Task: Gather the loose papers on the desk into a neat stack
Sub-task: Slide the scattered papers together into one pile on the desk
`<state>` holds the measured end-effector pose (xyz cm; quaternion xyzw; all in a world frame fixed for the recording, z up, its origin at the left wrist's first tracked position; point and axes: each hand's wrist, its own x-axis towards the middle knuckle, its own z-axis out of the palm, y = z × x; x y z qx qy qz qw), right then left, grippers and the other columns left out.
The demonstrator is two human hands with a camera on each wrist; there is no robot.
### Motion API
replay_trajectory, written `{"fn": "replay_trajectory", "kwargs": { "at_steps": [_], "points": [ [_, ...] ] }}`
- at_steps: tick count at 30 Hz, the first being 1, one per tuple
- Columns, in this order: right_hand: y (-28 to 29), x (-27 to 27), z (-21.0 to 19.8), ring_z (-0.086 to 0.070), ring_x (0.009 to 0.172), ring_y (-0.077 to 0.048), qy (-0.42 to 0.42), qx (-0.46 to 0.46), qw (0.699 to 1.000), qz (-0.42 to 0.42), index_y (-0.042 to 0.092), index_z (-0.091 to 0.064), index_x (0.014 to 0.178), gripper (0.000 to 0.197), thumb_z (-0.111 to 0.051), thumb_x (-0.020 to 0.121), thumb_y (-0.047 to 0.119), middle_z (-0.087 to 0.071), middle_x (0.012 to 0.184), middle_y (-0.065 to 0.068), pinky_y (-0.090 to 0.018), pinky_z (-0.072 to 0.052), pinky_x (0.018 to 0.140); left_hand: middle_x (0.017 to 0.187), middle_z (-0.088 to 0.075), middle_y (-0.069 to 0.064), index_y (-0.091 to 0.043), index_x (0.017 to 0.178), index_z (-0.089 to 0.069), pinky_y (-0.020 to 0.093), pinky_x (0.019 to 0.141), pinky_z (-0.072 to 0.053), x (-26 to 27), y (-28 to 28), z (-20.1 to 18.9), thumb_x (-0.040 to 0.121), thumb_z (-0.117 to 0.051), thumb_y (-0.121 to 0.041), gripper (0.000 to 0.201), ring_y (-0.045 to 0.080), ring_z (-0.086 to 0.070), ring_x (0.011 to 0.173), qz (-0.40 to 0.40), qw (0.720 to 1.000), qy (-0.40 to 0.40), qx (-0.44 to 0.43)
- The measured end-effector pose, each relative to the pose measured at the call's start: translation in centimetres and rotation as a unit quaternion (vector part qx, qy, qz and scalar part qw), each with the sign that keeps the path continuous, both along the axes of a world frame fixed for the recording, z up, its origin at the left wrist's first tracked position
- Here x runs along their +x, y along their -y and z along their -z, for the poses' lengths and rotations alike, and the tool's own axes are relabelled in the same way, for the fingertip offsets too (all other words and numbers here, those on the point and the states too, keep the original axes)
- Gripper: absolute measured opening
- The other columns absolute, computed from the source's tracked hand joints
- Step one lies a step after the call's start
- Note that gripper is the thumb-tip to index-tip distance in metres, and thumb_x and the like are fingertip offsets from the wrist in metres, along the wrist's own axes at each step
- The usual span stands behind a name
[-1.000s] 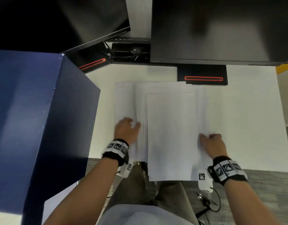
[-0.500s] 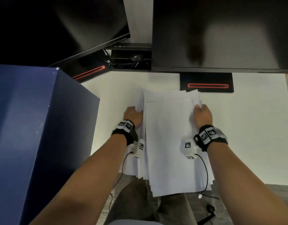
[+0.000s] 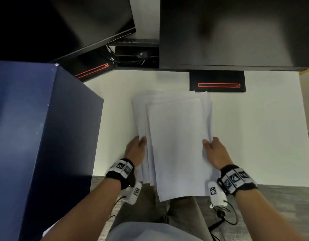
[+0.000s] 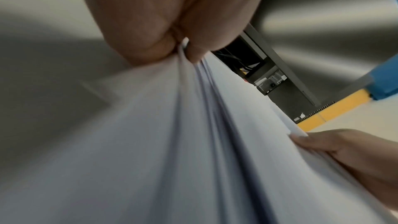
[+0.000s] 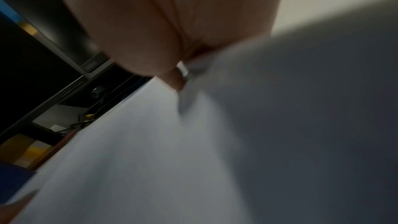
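- Head view: a fanned bundle of white papers (image 3: 176, 145) lies lengthwise over the white surface (image 3: 254, 136), its near end hanging past the surface's near edge above the person's lap.
- The left hand (image 3: 135, 150) grips the bundle's left edge, thumb on top of the sheets; the right hand (image 3: 215, 152) grips the right edge the same way, thumb on the top sheet.
- The sheets are not squared: several edges show stepped along the left side and at the far end.
- A dark blue partition (image 3: 42, 136) stands to the left. Two black monitors (image 3: 237, 32) fill the far side, with red-trimmed stands (image 3: 218, 84) on the surface just beyond the papers.
- Left wrist view: the left hand (image 4: 172, 23) pinches the paper edges (image 4: 193, 125) between thumb and fingers, the sheets splaying out from the pinch. The right hand (image 4: 355, 156) shows at the lower right, fingers under the far edge of the bundle.
- Right wrist view: blurred; the right hand (image 5: 168, 23) is closed on the papers (image 5: 193, 159), with a fingertip showing at the sheet edge.
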<state>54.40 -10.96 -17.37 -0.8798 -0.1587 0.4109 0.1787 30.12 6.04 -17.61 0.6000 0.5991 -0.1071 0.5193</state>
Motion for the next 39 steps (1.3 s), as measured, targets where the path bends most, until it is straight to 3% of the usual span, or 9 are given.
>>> {"fn": "replay_trajectory", "kwargs": {
  "at_steps": [6, 9, 11, 15, 19, 22, 27, 32, 39],
  "points": [
    [-0.9, -1.7, -1.2, -0.053, 0.12, -0.03, -0.053, 0.054, 0.985, 0.155, 0.004, -0.042, 0.141, 0.053, -0.042, 0.102, 0.04, -0.054, 0.134, -0.011, -0.034, -0.038, 0.098, 0.154, -0.041, 0.012, -0.005, 0.151, -0.035, 0.037, 0.118, -0.029, 2.2, 1.4, -0.1, 0.103, -0.031, -0.053, 0.068, 0.028, -0.042, 0.14, -0.181, 0.979, 0.091, -0.016],
    [1.9, -0.9, -2.0, -0.056, 0.097, -0.024, -0.034, 0.033, 0.994, 0.098, 0.011, -0.049, 0.129, 0.05, -0.042, 0.099, 0.049, -0.061, 0.116, -0.006, -0.03, -0.04, 0.084, 0.138, -0.057, 0.014, -0.001, 0.137, -0.052, 0.037, 0.102, -0.043, -0.3, 1.0, -0.6, 0.101, -0.035, -0.055, 0.067, 0.03, -0.054, 0.126, -0.059, 0.998, 0.029, -0.022],
    [4.3, -0.8, -1.9, -0.058, 0.088, -0.025, -0.038, -0.005, 0.999, 0.028, 0.01, -0.051, 0.116, 0.041, -0.039, 0.101, 0.046, -0.062, 0.108, -0.01, -0.031, -0.045, 0.074, 0.093, -0.067, 0.011, -0.004, 0.094, -0.063, 0.029, 0.067, -0.044, -2.7, 1.4, -0.3, 0.103, -0.041, -0.043, 0.046, 0.03, -0.066, 0.091, 0.08, 0.997, -0.017, 0.015],
    [6.9, -3.4, -0.6, -0.062, 0.078, -0.027, -0.046, -0.035, 0.998, -0.024, 0.009, -0.045, 0.096, 0.025, -0.038, 0.104, 0.032, -0.062, 0.099, -0.014, -0.034, -0.048, 0.07, 0.059, -0.051, 0.001, -0.015, 0.06, -0.04, 0.025, 0.049, -0.031, -4.2, 3.7, 0.3, 0.101, -0.049, -0.032, 0.045, 0.019, -0.054, 0.056, 0.113, 0.99, -0.043, 0.071],
    [6.6, -3.6, -1.3, -0.067, 0.062, -0.024, -0.097, -0.065, 0.991, -0.059, 0.012, -0.05, 0.089, 0.029, -0.043, 0.101, 0.038, -0.066, 0.083, -0.011, -0.032, -0.052, 0.056, 0.076, -0.06, 0.005, -0.015, 0.069, -0.049, 0.029, 0.061, -0.037, -3.4, 4.7, 0.6, 0.101, -0.041, -0.026, 0.035, 0.023, -0.056, 0.073, 0.115, 0.991, -0.047, 0.046],
    [4.6, 0.6, -1.7, -0.066, 0.067, -0.026, -0.053, -0.066, 0.995, -0.06, 0.009, -0.062, 0.081, 0.049, -0.053, 0.091, 0.056, -0.071, 0.075, -0.013, -0.041, -0.056, 0.074, 0.094, -0.067, 0.01, -0.013, 0.082, -0.057, 0.029, 0.076, -0.037, -2.2, 1.4, -0.5, 0.103, -0.036, -0.04, 0.041, 0.026, -0.059, 0.087, 0.068, 0.995, -0.035, 0.061],
    [-4.1, 7.3, -0.8, -0.07, 0.084, -0.042, -0.001, 0.073, 0.996, 0.051, -0.006, -0.067, 0.094, 0.054, -0.052, 0.094, 0.046, -0.072, 0.084, -0.023, -0.045, -0.057, 0.082, 0.135, -0.057, 0.025, 0.005, 0.128, -0.055, 0.032, 0.099, -0.039, 5.8, -7.9, -0.8, 0.107, -0.029, -0.04, 0.056, 0.036, -0.053, 0.125, 0.031, 0.988, -0.046, 0.147],
    [-11.9, 7.6, 0.1, -0.051, 0.125, -0.04, 0.054, 0.061, 0.996, 0.037, -0.006, -0.048, 0.13, 0.042, -0.034, 0.104, 0.025, -0.054, 0.135, -0.027, -0.035, -0.037, 0.098, 0.127, -0.061, 0.024, 0.008, 0.117, -0.059, 0.033, 0.092, -0.039, 11.0, -10.7, -0.5, 0.105, -0.033, -0.008, 0.032, 0.037, -0.057, 0.118, 0.071, 0.978, -0.019, 0.195],
    [-10.4, 7.4, 0.3, -0.06, 0.108, -0.035, 0.076, 0.109, 0.988, 0.081, 0.004, -0.057, 0.114, 0.041, -0.036, 0.102, 0.037, -0.064, 0.115, -0.019, -0.031, -0.04, 0.085, 0.101, -0.068, 0.011, -0.006, 0.109, -0.066, 0.026, 0.077, -0.043, 9.3, -11.2, -0.3, 0.103, -0.042, -0.04, 0.042, 0.029, -0.064, 0.096, -0.111, 0.968, 0.029, 0.225]
  ]
}}
